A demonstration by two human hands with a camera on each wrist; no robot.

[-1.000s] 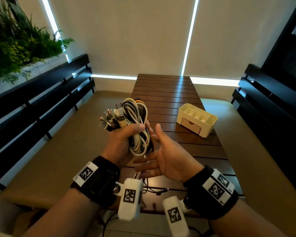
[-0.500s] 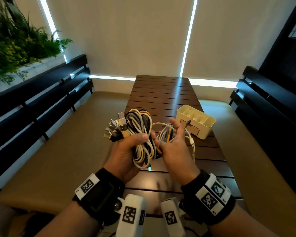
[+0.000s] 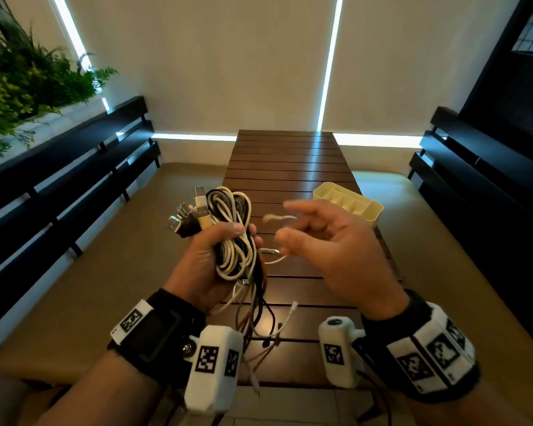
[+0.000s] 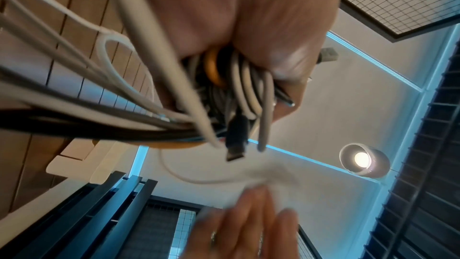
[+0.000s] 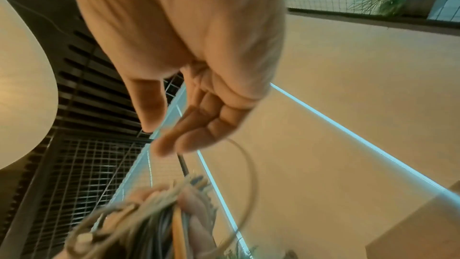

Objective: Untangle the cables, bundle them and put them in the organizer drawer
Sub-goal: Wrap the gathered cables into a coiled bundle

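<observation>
My left hand (image 3: 211, 259) grips a coiled bundle of white, black and orange cables (image 3: 233, 238) above the near end of the table. USB plugs (image 3: 193, 212) stick out to its upper left, and loose ends (image 3: 256, 318) hang below. From below, the left wrist view shows the coils (image 4: 239, 88) packed in my fist. My right hand (image 3: 323, 241) is blurred, a little right of the bundle, fingers curled. A thin white cable (image 3: 274, 260) runs from the bundle to those fingers (image 5: 199, 135) and loops back (image 5: 251, 180). The cream organizer (image 3: 368, 207) stands behind my right hand, its drawer front hidden.
A slatted brown wooden table (image 3: 290, 158) runs away from me. Dark benches (image 3: 74, 167) flank it on both sides, the other bench (image 3: 474, 167) at right. Plants (image 3: 22, 78) fill the upper left. A lit lamp (image 4: 363, 159) hangs overhead.
My right hand has swung out to the right of the bundle, drawing a thin white cable with it. The left hand keeps its grip on the coils.
</observation>
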